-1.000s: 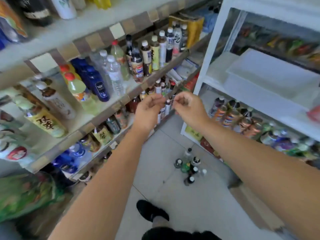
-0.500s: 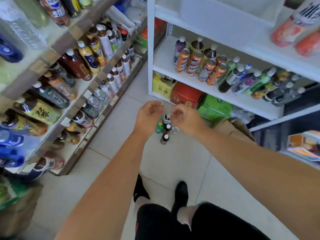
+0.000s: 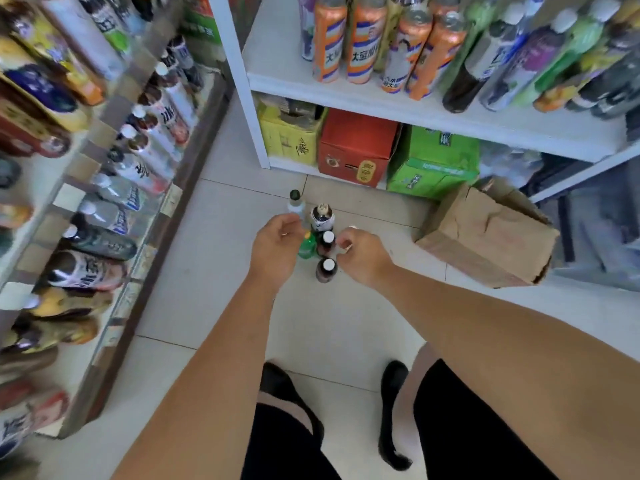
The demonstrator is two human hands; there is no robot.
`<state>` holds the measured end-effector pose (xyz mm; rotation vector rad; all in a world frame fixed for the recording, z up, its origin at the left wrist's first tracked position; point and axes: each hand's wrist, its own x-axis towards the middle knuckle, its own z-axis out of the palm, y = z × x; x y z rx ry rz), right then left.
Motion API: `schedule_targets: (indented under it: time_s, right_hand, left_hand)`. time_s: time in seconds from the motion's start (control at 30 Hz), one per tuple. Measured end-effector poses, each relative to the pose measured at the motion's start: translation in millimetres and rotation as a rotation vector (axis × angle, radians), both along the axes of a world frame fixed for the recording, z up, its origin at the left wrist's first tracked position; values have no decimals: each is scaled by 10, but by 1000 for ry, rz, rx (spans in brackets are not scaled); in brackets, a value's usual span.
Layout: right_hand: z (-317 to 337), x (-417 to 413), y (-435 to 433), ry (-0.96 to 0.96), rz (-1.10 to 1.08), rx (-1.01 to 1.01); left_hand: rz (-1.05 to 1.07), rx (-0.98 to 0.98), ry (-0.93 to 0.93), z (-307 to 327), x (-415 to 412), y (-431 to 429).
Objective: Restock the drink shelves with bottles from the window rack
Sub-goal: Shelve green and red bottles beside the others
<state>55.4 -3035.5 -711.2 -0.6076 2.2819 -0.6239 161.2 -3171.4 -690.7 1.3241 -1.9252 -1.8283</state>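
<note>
Both hands now sit lower, flanking the bottles [image 3: 325, 244] on the tiled floor [image 3: 207, 271]. The left hand [image 3: 277, 252] is loosely curled and empty. Whether the curled right hand [image 3: 363, 256] holds anything is unclear. The white rack [image 3: 346, 98] stands beyond them.

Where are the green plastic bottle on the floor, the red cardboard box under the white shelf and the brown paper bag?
Green plastic bottle [image 3: 307, 247]: head view, on its shoulder.
Red cardboard box [image 3: 356, 136]: head view, on its top face.
Brown paper bag [image 3: 485, 233]: head view, on its creased side.
</note>
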Motion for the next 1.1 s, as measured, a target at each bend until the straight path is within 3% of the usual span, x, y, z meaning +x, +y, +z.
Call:
schedule_targets:
  time_s: [0.33, 0.6, 0.87, 1.1]
  right_hand:
    - [-2055, -495, -617, 177, 128, 231]
    - [-2728, -540, -817, 357, 271, 389]
    - [-2360, -569, -638, 321, 267, 252]
    - [-571, -350, -528, 323, 311, 99]
  left_hand:
    - [-209, -297, -290, -2368, -469, -329]
    - [-300, -423, -298, -3154, -636, -423]
    - [-216, -489, -244, -2882, -472, -254]
    - [-134, -355, -103, -1102, -116, -160]
